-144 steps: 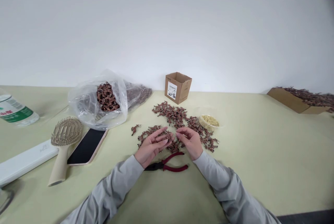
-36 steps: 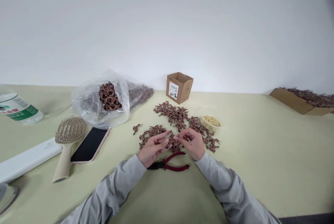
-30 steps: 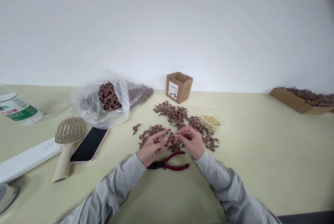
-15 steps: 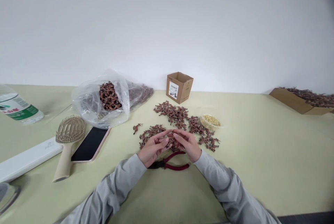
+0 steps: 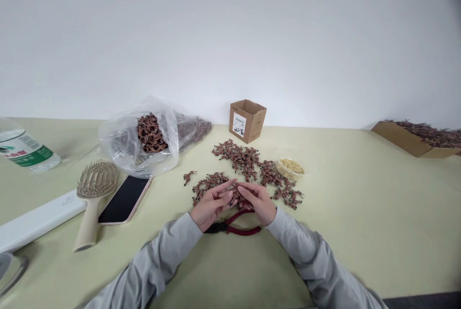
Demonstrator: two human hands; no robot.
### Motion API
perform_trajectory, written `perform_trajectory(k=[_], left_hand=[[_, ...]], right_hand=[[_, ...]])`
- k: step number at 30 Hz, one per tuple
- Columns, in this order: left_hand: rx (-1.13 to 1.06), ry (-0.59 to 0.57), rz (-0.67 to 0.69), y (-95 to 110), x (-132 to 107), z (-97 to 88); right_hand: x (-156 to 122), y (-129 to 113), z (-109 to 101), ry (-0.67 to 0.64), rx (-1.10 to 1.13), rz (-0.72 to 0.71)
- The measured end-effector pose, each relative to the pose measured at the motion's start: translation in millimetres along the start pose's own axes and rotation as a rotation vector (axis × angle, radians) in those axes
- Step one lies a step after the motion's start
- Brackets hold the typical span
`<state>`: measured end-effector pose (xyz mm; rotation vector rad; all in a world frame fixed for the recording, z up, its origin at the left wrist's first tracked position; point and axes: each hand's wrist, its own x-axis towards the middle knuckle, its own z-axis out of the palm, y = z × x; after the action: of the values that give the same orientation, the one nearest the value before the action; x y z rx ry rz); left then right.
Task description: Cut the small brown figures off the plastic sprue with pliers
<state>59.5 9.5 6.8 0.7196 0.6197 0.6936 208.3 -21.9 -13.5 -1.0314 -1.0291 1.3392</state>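
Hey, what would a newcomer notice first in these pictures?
The eye goes first to the left hand and right hand meeting at the fingertips over scattered small reddish-brown pieces in the middle of the pale table. Just below lie red-handled pliers, and to the left a clear plastic bag bulges with similar pieces.

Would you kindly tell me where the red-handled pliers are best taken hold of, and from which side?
I would take the red-handled pliers by their two red grips, coming from the near side with the right hand. They lie flat with the grips spread toward that hand, while the black head sits by the left hand.
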Motion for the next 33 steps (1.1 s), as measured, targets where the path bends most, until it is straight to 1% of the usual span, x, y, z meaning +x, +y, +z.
perform_trajectory(k=[11,20,23,28,31,33], left_hand=[[0.015,-0.019,-0.009,-1.5,0.7,-4.8],[0.028,0.007,-0.028,4.2,-0.2,-1.6],[0.064,0.019,-0.032,4.3,0.4,-1.7],[0.161,0.024,-0.019,3.7,2.4,-3.5],[0.252,0.021,0.019,4.2,2.0,-2.8],[0.326,0.027,0.073,4.7,1.0,-1.0]], right_hand=[[-1.3,-1.7,0.7,-0.018,0.004,0.002],[0.9,1.4,2.8,0.034,0.072,-0.003],[1.5,1.5,1.5,0.036,0.070,0.002],[4.2,1.8,-2.6,0.024,0.002,-0.009],[5.2,2.9,-4.2,0.044,-0.037,-0.014],[5.0,3.2,-4.3,0.064,-0.054,-0.018]])
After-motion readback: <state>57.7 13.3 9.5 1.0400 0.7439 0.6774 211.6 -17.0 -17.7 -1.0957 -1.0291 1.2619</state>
